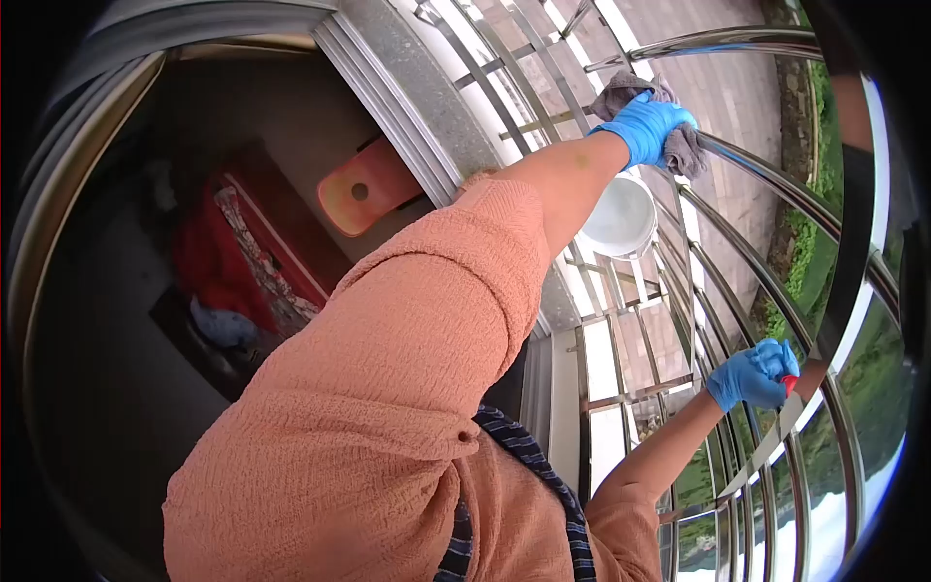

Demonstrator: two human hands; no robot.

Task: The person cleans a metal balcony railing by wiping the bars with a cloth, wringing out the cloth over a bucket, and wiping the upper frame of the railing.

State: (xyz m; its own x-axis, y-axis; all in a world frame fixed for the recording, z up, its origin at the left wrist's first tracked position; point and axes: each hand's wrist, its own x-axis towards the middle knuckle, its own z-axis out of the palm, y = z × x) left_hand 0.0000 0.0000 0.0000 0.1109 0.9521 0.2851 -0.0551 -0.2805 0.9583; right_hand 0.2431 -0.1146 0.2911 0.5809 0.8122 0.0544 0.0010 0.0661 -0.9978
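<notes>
My left hand (pixel 652 126), in a blue glove, is closed over a grey-brown cloth (pixel 686 153) at the upper right. The cloth is wrapped against a shiny metal rail (pixel 766 179). My right hand (pixel 752 376), also in a blue glove, is at the lower right beside the curved metal bars. Its fingers are curled around a small red object (pixel 790 383), mostly hidden in the grip. Below my left hand, a white bucket (pixel 621 218) stands within the metal grille.
A window frame with a grey sill (pixel 412 78) runs beside my left arm. In the dark room on the left are an orange stool (pixel 361 189) and red fabric (pixel 218 257). Paving, greenery and sky show beyond the bars.
</notes>
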